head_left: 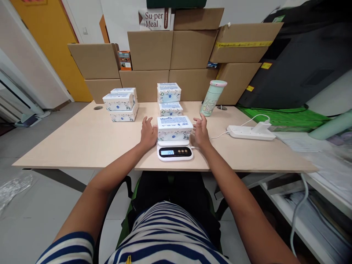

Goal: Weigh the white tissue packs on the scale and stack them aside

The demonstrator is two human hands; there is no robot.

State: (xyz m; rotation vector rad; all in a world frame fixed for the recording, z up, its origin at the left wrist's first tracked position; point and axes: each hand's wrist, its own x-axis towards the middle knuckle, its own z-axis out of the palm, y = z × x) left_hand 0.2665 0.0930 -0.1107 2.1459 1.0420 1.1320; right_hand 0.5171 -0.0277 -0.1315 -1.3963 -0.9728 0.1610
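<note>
A white tissue pack (175, 128) with blue lettering rests on a small white digital scale (176, 154), whose lit display appears to read 149. To the left of the pack is my left hand (149, 132), its fingers apart and holding nothing. On the other side, my right hand (201, 131) stands close to the pack, also with fingers spread; whether either hand touches it I cannot tell. Directly behind are two stacked tissue packs (169, 93). Farther left sits another group of several tissue packs (121, 102).
A mint-green tumbler (211, 101) stands behind my right hand. At the right a white power strip (250, 132) trails cables across the wooden table (82, 146). Stacked cardboard boxes (148, 51) line the table's back edge. A large black case (297, 69) leans at the far right.
</note>
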